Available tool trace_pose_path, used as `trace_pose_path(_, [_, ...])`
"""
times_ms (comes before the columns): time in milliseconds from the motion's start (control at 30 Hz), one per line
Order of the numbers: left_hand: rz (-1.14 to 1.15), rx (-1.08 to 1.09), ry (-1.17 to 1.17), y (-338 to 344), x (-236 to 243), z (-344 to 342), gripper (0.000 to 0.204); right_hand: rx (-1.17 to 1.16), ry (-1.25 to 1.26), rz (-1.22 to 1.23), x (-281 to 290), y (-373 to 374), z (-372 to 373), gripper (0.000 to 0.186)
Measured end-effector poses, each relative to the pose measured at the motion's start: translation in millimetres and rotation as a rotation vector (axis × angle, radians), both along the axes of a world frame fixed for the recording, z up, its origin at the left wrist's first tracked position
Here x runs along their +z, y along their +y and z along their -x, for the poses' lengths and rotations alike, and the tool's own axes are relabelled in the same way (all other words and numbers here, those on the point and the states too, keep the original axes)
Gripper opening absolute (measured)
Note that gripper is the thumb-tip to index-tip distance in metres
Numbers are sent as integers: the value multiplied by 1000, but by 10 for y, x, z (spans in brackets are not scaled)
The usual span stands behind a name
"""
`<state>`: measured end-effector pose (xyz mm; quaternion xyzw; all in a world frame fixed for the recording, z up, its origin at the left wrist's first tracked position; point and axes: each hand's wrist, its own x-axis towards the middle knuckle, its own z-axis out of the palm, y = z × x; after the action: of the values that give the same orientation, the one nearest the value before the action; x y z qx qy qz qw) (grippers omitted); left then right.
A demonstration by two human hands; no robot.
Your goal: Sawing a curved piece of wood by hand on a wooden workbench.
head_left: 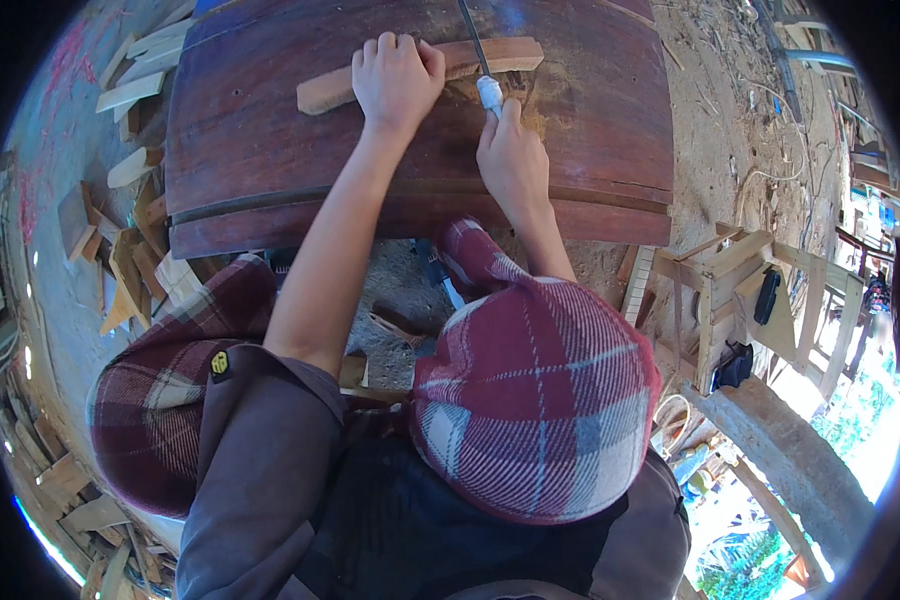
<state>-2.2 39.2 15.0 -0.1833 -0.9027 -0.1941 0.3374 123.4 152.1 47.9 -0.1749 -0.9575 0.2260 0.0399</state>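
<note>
A slightly curved piece of pale wood [506, 56] lies across the dark red-brown wooden table [610, 130]. My left hand [395, 85] is closed over its middle, with the fingers curled past the far edge and pressing it to the tabletop. In my right hand [513, 155] is the white, wrapped-looking handle of a long, thin, dark file [477, 45]. Its shaft points away from me and crosses the wood to the right of my left hand. Where the shaft meets the wood is hard to make out.
Yellowish sawdust [545, 95] is scattered over the table around the wood. Offcuts [130, 255] are heaped on the floor at the left. A rough wooden stand [735, 260] with a dark object on it is at the right, by a concrete ledge [785, 450].
</note>
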Motion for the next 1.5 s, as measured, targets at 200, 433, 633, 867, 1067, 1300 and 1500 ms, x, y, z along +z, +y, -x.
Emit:
trace_pose_path(200, [121,113,-309,237,99,94,36,26,-35,0,-125,144,-144,19])
trace_pose_path(433, [106,178,-516,239,100,105,41,-26,-110,43,-84,110,-542,19])
trace_pose_path(633, [151,134,-624,218,62,225,45,-74,-241,56,-43,113,-856,19])
trace_pose_path(867, [77,131,-802,267,258,349,42,-25,-168,38,-123,67,-497,22])
trace_pose_path(1067, [48,94,-788,234,351,257,39,11,-130,-7,11,80,11,23])
trace_pose_path(1300, [-10,167,-784,342,330,160,37,-53,-195,-1,19,64,-368,22])
trace_pose_path(1500, [-6,145,-761,248,266,204,36,-103,-234,30,-33,72,-790,20])
